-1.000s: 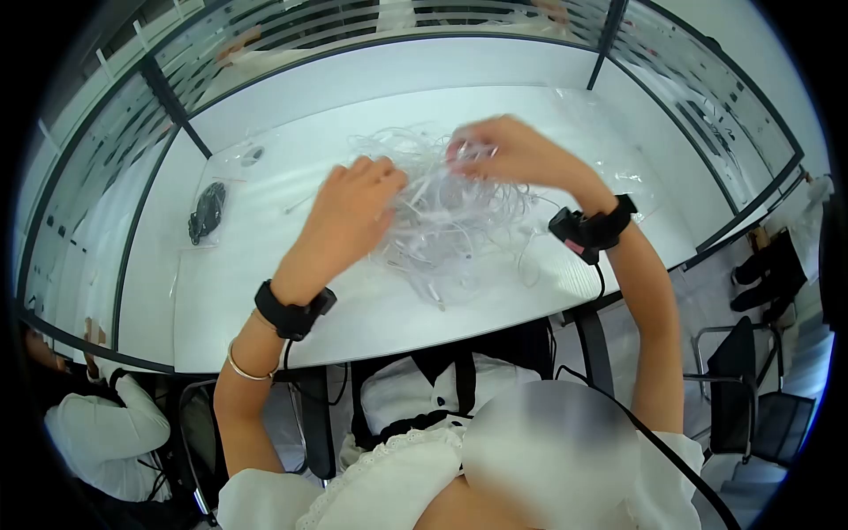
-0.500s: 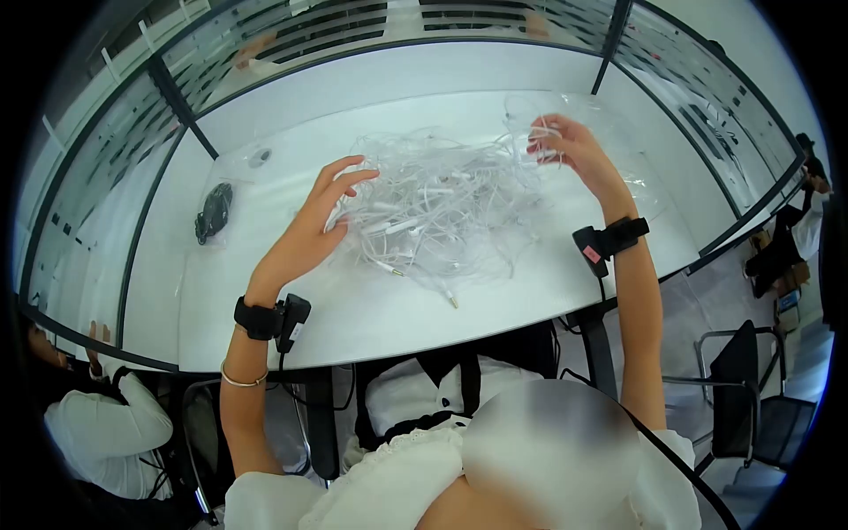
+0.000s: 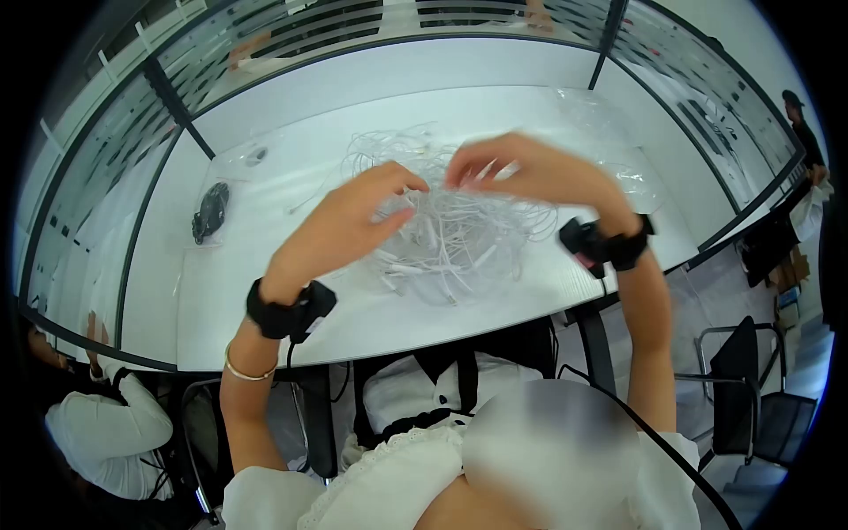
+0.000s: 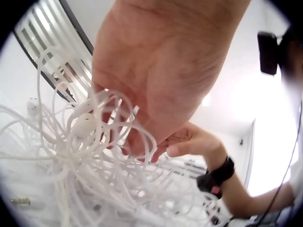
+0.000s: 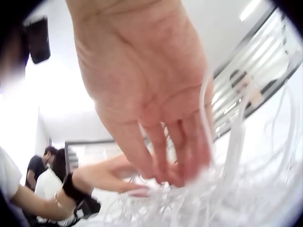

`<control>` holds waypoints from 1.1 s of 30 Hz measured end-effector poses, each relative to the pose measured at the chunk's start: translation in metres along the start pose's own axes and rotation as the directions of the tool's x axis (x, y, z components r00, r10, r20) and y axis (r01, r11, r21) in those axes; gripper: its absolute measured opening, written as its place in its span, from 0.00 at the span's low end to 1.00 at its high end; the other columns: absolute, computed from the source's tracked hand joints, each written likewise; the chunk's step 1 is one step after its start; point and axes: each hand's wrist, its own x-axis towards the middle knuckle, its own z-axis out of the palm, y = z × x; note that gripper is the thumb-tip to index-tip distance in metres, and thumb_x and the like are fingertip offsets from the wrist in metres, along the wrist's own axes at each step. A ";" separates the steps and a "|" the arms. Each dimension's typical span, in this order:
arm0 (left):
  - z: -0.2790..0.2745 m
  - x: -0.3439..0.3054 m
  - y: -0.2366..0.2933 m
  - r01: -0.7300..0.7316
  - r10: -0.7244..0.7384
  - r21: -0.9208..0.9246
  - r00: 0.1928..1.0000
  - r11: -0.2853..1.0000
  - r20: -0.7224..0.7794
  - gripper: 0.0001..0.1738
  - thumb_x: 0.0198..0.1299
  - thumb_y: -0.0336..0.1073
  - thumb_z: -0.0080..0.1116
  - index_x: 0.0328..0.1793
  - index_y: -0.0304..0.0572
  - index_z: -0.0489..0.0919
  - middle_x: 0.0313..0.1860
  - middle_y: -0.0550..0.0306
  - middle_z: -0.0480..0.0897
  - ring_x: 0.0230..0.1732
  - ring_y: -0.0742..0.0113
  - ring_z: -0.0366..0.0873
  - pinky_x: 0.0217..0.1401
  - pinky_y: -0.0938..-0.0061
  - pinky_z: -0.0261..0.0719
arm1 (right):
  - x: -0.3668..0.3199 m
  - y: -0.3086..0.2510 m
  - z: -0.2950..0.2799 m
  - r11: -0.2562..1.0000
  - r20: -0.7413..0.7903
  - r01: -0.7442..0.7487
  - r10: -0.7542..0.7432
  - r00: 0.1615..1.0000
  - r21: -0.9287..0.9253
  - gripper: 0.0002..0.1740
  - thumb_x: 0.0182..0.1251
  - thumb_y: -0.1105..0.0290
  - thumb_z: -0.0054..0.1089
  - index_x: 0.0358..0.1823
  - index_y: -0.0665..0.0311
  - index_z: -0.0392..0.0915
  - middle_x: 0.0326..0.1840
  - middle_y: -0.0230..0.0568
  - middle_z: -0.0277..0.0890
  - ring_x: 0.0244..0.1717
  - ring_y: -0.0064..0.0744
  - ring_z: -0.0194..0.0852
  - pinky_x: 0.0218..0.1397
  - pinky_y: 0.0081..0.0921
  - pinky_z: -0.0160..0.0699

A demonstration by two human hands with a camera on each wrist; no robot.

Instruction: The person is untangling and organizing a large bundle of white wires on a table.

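Observation:
A tangled heap of thin white cables (image 3: 450,252) covers the middle of the white table. One metal-tipped plug (image 4: 20,201) shows at the heap's edge in the left wrist view. My left hand (image 3: 349,216) is over the heap's left side, fingers relaxed and bent toward the middle. Cable loops (image 4: 111,125) cross in front of those fingers in the left wrist view. From the right, my right hand (image 3: 534,177) reaches over the heap, palm down. Its extended fingers (image 5: 180,146) dip to the cables in the right wrist view, with the tips partly hidden and blurred.
A bagged dark item (image 3: 210,214) lies on the table's left. Clear plastic bags (image 3: 632,181) lie at the right and back. Low partitions (image 3: 397,71) enclose the table. A chair (image 3: 738,389) and a person in white (image 3: 110,433) are beyond its sides.
Both hands first spread apart to the heap's sides, the right carrying strands outward. Since then both have moved back in over the middle, close together, and the strands have left the right fingers.

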 end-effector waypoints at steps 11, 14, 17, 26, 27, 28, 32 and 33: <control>-0.009 -0.003 -0.086 0.077 -0.104 -0.179 0.984 0.981 -0.148 0.15 0.51 0.24 0.58 0.46 0.40 0.82 0.46 0.59 0.83 0.41 0.67 0.81 0.42 0.76 0.78 | 0.014 0.031 0.035 0.939 -0.185 -0.067 0.003 0.983 -0.338 0.21 0.47 0.72 0.65 0.47 0.57 0.77 0.38 0.34 0.78 0.38 0.32 0.77 0.44 0.28 0.77; -0.035 -0.008 -0.100 0.209 -0.336 -0.452 0.916 0.867 -0.221 0.09 0.56 0.25 0.58 0.43 0.37 0.83 0.41 0.63 0.84 0.40 0.78 0.79 0.39 0.82 0.73 | 0.005 0.034 -0.003 0.998 -0.452 0.044 -0.063 0.890 -0.053 0.14 0.55 0.69 0.61 0.42 0.65 0.73 0.34 0.30 0.74 0.34 0.21 0.71 0.41 0.21 0.73; -0.048 -0.010 -0.089 0.286 -0.428 -0.421 0.855 0.861 -0.294 0.08 0.56 0.29 0.58 0.41 0.41 0.83 0.37 0.65 0.85 0.35 0.80 0.78 0.32 0.84 0.65 | 0.000 0.052 -0.029 0.960 -0.633 0.170 0.010 0.774 0.223 0.09 0.65 0.67 0.58 0.43 0.62 0.76 0.37 0.31 0.77 0.38 0.21 0.75 0.42 0.21 0.73; -0.023 -0.015 -0.090 0.179 -0.553 -0.744 0.781 0.644 -0.291 0.23 0.51 0.27 0.58 0.56 0.43 0.77 0.46 0.60 0.80 0.44 0.71 0.76 0.46 0.76 0.71 | -0.023 0.098 -0.018 0.882 -0.688 0.304 0.033 0.725 0.361 0.21 0.69 0.55 0.58 0.56 0.62 0.76 0.52 0.38 0.80 0.51 0.29 0.80 0.58 0.27 0.76; -0.014 -0.020 -0.096 0.234 -0.501 -0.620 0.812 0.749 -0.299 0.25 0.50 0.26 0.58 0.58 0.44 0.76 0.48 0.59 0.79 0.47 0.68 0.75 0.50 0.74 0.71 | -0.031 0.108 -0.020 0.917 -0.617 0.249 -0.005 0.787 0.311 0.21 0.69 0.55 0.59 0.56 0.61 0.76 0.54 0.37 0.80 0.52 0.30 0.79 0.59 0.28 0.76; -0.002 -0.025 -0.105 0.275 -0.447 -0.478 0.845 0.834 -0.294 0.27 0.49 0.25 0.59 0.60 0.45 0.75 0.49 0.57 0.79 0.50 0.64 0.75 0.53 0.71 0.71 | -0.042 0.097 -0.028 0.972 -0.340 -0.131 0.192 0.921 0.195 0.23 0.64 0.60 0.63 0.59 0.59 0.75 0.62 0.35 0.76 0.61 0.35 0.74 0.65 0.32 0.71; 0.012 -0.016 -0.073 0.179 -0.053 0.231 0.884 0.956 -0.464 0.28 0.50 0.23 0.58 0.61 0.46 0.74 0.54 0.57 0.77 0.57 0.60 0.73 0.63 0.68 0.70 | -0.056 0.088 -0.041 0.996 0.114 -0.078 0.083 0.990 -0.053 0.31 0.56 0.67 0.68 0.64 0.58 0.73 0.73 0.35 0.66 0.76 0.36 0.57 0.75 0.38 0.58; 0.007 -0.010 -0.052 0.099 0.077 0.328 0.872 0.939 -0.484 0.26 0.52 0.24 0.57 0.60 0.45 0.74 0.54 0.58 0.77 0.57 0.62 0.73 0.63 0.68 0.69 | -0.059 0.080 -0.050 0.999 0.100 -0.038 0.041 0.994 -0.036 0.29 0.61 0.65 0.66 0.66 0.57 0.73 0.75 0.38 0.63 0.78 0.39 0.53 0.77 0.45 0.53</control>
